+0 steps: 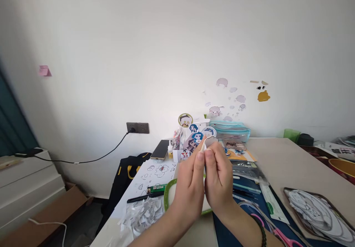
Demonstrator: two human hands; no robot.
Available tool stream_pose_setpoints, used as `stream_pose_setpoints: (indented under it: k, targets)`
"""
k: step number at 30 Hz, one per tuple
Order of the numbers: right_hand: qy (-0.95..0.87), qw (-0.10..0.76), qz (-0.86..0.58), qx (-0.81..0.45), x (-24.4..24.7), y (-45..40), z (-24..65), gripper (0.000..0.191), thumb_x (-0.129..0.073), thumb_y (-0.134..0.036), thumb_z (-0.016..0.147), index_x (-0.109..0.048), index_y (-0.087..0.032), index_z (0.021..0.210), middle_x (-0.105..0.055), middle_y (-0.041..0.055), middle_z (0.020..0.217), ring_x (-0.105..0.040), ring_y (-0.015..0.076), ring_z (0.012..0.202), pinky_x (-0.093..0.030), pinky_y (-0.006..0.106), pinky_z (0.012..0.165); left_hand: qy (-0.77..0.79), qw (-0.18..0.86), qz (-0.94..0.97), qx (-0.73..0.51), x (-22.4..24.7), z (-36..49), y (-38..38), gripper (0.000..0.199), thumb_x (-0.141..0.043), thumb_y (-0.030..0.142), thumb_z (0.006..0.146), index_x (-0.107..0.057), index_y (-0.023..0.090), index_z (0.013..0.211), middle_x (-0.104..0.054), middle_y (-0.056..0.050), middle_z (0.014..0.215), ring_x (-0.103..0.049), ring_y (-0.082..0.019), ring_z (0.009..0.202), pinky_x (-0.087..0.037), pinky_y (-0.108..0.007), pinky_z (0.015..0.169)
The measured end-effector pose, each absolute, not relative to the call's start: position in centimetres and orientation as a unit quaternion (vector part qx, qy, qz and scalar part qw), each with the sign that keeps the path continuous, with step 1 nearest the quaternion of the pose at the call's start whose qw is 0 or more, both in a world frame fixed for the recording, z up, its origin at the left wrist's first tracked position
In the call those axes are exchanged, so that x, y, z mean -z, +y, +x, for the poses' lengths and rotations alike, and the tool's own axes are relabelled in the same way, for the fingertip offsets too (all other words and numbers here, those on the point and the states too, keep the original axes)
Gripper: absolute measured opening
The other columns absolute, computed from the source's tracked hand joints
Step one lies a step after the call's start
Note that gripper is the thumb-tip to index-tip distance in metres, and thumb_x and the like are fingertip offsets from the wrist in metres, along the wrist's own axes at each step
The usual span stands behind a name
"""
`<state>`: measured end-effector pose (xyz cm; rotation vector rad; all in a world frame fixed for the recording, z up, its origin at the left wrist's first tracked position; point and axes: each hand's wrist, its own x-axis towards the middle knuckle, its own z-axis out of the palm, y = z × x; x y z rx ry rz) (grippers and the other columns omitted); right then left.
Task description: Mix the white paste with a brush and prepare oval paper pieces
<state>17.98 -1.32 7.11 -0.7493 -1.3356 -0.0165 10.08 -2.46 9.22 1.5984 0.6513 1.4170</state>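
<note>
My left hand [191, 175] and my right hand [220, 175] are raised close together over the table, thumbs side by side and pointing up. Both are closed, pinching a small paper cutout [212, 141] whose white and grey edge shows above the fingertips. Most of that cutout is hidden by my fingers. Below the hands lies a green-rimmed oval dish [166, 195], partly covered by my left wrist. To its left is a heap of white paper scraps [144, 213]. Pink-handled scissors [285, 236] rest near my right forearm.
A tray [285, 192] of paper cutouts [316, 213] lies on the right. Behind the hands are a phone [160, 149], a small glue bottle [170, 149], character stickers and a turquoise pencil case [231, 129]. A black pen [145, 196] lies left of the dish.
</note>
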Motion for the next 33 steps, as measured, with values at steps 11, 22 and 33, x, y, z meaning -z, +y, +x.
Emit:
stream_pose_setpoints:
  k: [11, 22, 33]
  targets:
    - [-0.602, 0.73, -0.317, -0.066, -6.7, -0.7, 18.0, 0.025, -0.043, -0.024, 0.091, -0.039, -0.02, 0.067, -0.037, -0.0036, 0.064, -0.037, 0.0108, 0.059, -0.032, 0.025, 0.055, 0.312, 0.383, 0.578, -0.649, -8.6, 9.9, -1.5, 0.042, -0.051, 0.029, 0.086, -0.03, 0.021, 0.05, -0.026, 0.004, 0.052, -0.019, -0.012, 0.051, -0.02, -0.028, 0.05]
    - [-0.452, 0.779, -0.306, -0.307, -6.2, 1.6, 18.5, 0.033, -0.048, -0.046, 0.086, -0.045, -0.019, 0.066, -0.038, -0.0029, 0.063, -0.035, 0.0109, 0.059, -0.031, 0.023, 0.051, 0.299, 0.596, 0.311, -0.677, -10.3, 9.8, 0.9, 0.019, -0.045, 0.022, 0.088, -0.06, 0.011, 0.091, -0.066, -0.009, 0.09, -0.062, -0.018, 0.083, -0.053, -0.026, 0.064]
    - [-0.479, 0.768, -0.336, -0.26, -6.7, 1.6, 19.2, 0.038, -0.047, -0.048, 0.086, -0.041, -0.02, 0.061, -0.033, -0.0044, 0.058, -0.032, 0.0098, 0.054, -0.029, 0.023, 0.047, 0.259, 0.612, 0.326, -0.673, -10.5, 9.9, 0.7, 0.033, -0.043, 0.03, 0.091, -0.054, 0.012, 0.117, -0.063, -0.013, 0.117, -0.061, -0.024, 0.102, -0.057, -0.031, 0.071]
